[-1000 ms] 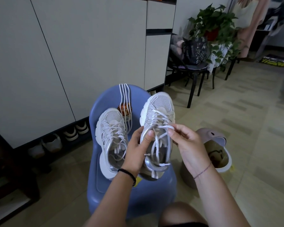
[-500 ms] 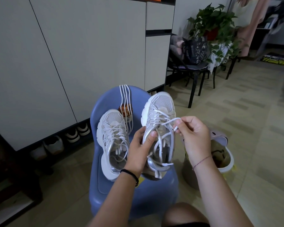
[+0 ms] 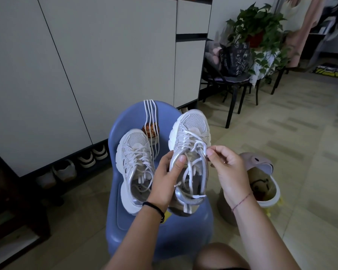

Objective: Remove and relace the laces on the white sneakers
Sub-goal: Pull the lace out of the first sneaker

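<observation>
We see the right hand (image 3: 229,168) pinching a white lace (image 3: 203,148) between thumb and forefinger, with the other fingers curled. The lace runs from the pinch back into the upper eyelets of the held sneaker (image 3: 192,131). The lower rows are loose, with slack loops hanging into the shoe opening.

The left hand (image 3: 167,180) grips that sneaker by its side, thumb on the silver edge and fingers wrapped beneath. The shoe is held toe away from us over the blue chair (image 3: 164,232); we can't tell whether its heel touches the seat.

The second sneaker (image 3: 134,152) lies on the seat just left of the left hand, toe toward the chair back, laces in but slack. Spare laces (image 3: 149,112) are draped over the chair back, hanging down between the two shoes.

A bin (image 3: 271,191) with its lid up stands on the floor right of the chair. A cabinet (image 3: 105,55) fills the left, with shoes (image 3: 86,160) under it. Far right are a black stool (image 3: 234,84) with a bag (image 3: 235,57) and a plant (image 3: 256,22).
</observation>
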Demonstrator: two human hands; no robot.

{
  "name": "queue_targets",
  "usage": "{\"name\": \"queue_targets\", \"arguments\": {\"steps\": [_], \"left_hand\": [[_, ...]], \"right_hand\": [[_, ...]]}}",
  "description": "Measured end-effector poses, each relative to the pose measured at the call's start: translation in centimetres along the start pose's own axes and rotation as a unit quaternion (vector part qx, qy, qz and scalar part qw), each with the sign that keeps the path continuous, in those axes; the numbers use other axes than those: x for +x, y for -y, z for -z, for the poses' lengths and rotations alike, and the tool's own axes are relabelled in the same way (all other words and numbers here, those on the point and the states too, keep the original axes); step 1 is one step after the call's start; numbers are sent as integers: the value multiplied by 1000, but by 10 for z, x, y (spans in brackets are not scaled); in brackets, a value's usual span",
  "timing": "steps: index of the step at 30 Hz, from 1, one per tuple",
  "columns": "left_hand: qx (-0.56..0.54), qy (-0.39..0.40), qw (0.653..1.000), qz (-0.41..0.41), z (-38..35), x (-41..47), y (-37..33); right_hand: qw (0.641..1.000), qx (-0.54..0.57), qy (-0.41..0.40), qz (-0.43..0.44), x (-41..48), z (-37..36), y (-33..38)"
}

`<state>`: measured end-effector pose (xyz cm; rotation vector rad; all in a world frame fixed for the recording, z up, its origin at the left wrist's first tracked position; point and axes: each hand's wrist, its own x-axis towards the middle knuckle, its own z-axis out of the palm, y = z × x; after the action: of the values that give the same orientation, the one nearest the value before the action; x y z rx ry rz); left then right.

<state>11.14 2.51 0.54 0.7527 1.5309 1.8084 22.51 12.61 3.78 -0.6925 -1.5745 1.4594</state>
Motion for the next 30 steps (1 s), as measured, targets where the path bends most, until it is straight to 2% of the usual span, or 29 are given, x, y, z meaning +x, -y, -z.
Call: {"name": "queue_targets", "arguments": {"steps": [4,9,12,14,19,23,26,28,30], "left_hand": [[-4,-7,1000,-6,-1,0,-1],[5,-17,1000,-5,-2,0,0],[3,-20,1000,-12,-3,0,0],[1,-20,1000,-10,-3,1,0],[-12,-28,999,-13,2,5,-2],[-16,-23,1000,-14,1,6,-2],[-13,-10,1000,-9,0,4,-3],[-10,-9,1000,-9,-1,4,-2],[-1,-8,1000,-9,-1,4,-2]], "right_hand": [[1000,-12,8,16,-2,3,0],[989,-127,-20,72,1,3,3],[991,-67,-91,69,14,5,12],[992,-10,-111,61,19,4,19],[999,23,-17,-34,4,-1,2],[999,34,0,-10,-1,-4,-2],[1000,-26,6,13,3,-4,-1],[998,-51,-24,31,6,-3,3],[994,0,-100,38,14,1,10]]}}
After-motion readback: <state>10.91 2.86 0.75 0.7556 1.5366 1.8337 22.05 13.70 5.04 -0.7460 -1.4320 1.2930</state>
